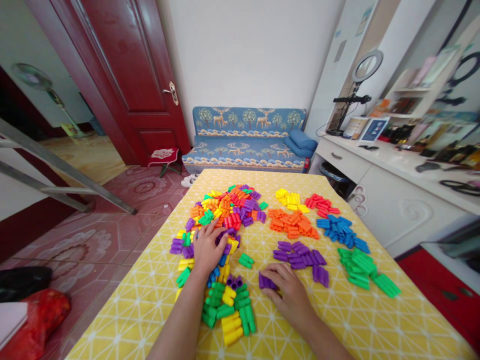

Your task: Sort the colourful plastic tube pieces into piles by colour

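My left hand reaches into the mixed pile of plastic building blocks on the left. Its thumb and forefinger close around a purple block, partly covered by the fingers. My right hand lies low over the table, its fingers and thumb gripping purple blocks; how many is hidden. Just beyond it is a loose group of purple blocks. A lone green block rests between my hands.
Sorted by colour on the right are yellow, red, orange, blue and green blocks. A yellow patterned cloth covers the table. Behind it stands a blue sofa; a white dresser is at right.
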### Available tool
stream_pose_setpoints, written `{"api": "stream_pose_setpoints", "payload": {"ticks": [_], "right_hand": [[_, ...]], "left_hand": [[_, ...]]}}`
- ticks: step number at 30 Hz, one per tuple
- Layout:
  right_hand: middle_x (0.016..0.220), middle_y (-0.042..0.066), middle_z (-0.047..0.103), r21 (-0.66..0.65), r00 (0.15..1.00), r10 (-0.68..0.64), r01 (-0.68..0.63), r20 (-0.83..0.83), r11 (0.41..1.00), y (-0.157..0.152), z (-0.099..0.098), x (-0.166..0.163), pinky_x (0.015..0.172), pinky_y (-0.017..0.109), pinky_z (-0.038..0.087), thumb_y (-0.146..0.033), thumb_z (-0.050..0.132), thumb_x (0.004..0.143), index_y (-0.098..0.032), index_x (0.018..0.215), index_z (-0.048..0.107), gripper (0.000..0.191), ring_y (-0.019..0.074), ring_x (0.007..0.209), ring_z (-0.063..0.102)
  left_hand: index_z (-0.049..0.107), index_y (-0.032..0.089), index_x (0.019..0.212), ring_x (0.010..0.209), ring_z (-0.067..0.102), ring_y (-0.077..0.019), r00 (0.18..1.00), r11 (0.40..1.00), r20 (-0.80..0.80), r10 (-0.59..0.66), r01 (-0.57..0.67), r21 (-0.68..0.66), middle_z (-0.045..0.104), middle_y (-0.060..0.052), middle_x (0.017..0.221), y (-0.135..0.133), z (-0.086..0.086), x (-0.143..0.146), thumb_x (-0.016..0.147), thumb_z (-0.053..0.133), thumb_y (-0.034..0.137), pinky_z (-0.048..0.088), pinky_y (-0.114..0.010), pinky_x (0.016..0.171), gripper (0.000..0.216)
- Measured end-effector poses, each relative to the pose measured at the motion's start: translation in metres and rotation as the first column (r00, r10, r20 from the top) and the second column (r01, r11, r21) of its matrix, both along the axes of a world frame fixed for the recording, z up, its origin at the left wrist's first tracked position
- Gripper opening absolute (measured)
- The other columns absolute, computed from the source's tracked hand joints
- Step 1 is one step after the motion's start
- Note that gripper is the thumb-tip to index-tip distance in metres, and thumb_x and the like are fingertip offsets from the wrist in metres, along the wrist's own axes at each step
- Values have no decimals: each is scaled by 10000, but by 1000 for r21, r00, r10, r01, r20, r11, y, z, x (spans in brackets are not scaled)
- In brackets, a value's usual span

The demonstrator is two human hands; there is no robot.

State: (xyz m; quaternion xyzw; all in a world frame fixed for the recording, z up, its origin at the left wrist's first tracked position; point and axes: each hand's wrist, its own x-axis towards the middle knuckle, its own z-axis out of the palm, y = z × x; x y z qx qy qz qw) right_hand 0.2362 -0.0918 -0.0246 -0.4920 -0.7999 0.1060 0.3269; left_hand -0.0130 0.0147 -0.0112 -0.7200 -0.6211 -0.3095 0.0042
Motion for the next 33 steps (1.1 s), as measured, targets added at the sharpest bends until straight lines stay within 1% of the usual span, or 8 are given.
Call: {"api": "stream_pose_setpoints", "payload": {"ticks": [3, 7, 11, 17, 21, 24, 29, 33], "right_hand": [[1085, 64, 633, 132, 997, -68, 73, -42, 989, 7, -3, 12, 881, 420, 500, -227, 611, 846, -281, 1149, 629, 308, 239, 1037, 578], [1109, 64, 625, 269, 960, -274, 279, -54, 922, 22, -6, 40, 913, 459, 466, -287, 593, 853, -269, 1129, 639, 280, 251, 1039, 566], [1083, 59, 637, 267, 922, -385, 361, 45, 894, 29, -10, 56, 921, 476, 446, -317, 604, 836, -243, 1066, 654, 247, 256, 1014, 558], [1097, 62, 638, 252, 909, -410, 381, 74, 889, 28, -13, 55, 929, 480, 439, -313, 598, 831, -235, 1067, 649, 254, 260, 1022, 550], [1116, 64, 628, 308, 920, -391, 372, 2, 876, 27, -10, 51, 953, 498, 426, -308, 608, 830, -248, 1086, 635, 264, 267, 1060, 551], [1143, 71, 621, 319, 963, -267, 262, -28, 911, 19, -7, 33, 962, 483, 437, -231, 584, 849, -245, 1101, 614, 254, 255, 1093, 544], [1251, 74, 587, 150, 989, 57, -77, 133, 986, 8, -2, -16, 978, 450, 459, -134, 566, 842, -250, 1213, 572, 389, 243, 1171, 509], [1314, 86, 553, 62, 987, 20, -30, 161, 998, 25, -2, -42, 1000, 500, 441, -93, 593, 800, -266, 1268, 558, 500, 278, 1220, 474]], "left_hand": [[711, 350, 1038, 1185, 520, -274, 1000, 1000, 1, 0, 0, 2, 573, 21, 1359, 1, 0, 0, 884, 516, 418, 336, -520, 1043, 257], [711, 348, 1040, 1181, 522, -273, 1000, 1000, 3, -3, 3, 13, 579, 18, 1352, 1, -1, -1, 884, 516, 418, 335, -517, 1045, 259], [710, 350, 1041, 1183, 521, -272, 1000, 1000, 2, -5, 4, 13, 577, 19, 1354, 0, -2, -1, 884, 514, 418, 333, -512, 1048, 261], [707, 353, 1045, 1185, 520, -269, 1000, 1000, 4, -5, 5, 11, 576, 19, 1355, 1, -2, -1, 888, 505, 430, 335, -510, 1045, 267], [713, 347, 1035, 1174, 528, -271, 1000, 1000, 6, -7, 7, 16, 587, 13, 1343, 2, -2, -1, 882, 512, 430, 337, -508, 1044, 266], [714, 346, 1033, 1179, 525, -270, 1000, 1000, 7, -10, 10, 13, 587, 14, 1344, 2, -1, -1, 883, 510, 426, 333, -511, 1047, 266], [711, 354, 1038, 1183, 521, -276, 1000, 1000, 3, -4, 4, 9, 578, 23, 1353, 1, -2, -1, 885, 507, 428, 327, -524, 1050, 265], [708, 361, 1036, 1191, 519, -274, 1000, 1000, 1, 0, 0, 5, 573, 34, 1357, 0, -2, -1, 888, 504, 421, 332, -515, 1052, 259]]}}
